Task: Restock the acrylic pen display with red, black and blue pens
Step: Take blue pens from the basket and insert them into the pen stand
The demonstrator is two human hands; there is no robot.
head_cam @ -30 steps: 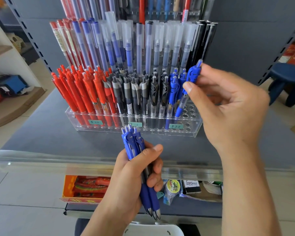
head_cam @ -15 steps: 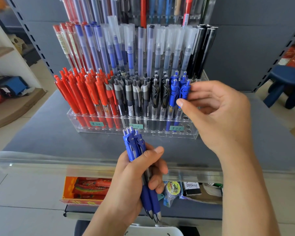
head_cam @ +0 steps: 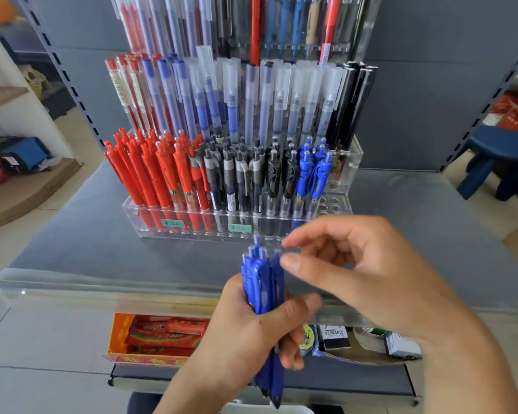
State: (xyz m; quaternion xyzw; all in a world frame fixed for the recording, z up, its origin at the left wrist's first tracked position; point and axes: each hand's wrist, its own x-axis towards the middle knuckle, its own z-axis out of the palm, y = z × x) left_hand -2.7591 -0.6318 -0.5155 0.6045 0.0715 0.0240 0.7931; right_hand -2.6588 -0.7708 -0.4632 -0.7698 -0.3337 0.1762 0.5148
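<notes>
Your left hand [head_cam: 251, 330] grips the bundle of blue pens [head_cam: 262, 282] upright at lower centre; your right hand [head_cam: 362, 270], empty with thumb and forefinger parted, sits just right of their tops, nearer the display's empty holes [head_cam: 332, 201]

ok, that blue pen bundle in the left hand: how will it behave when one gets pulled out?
The blue pen bundle is probably stiff and light: the left hand grips several at once. The smooth, glossy-looking barrels may slide against each other. The clips crowd together up top, so one could snag a neighbour.
</notes>
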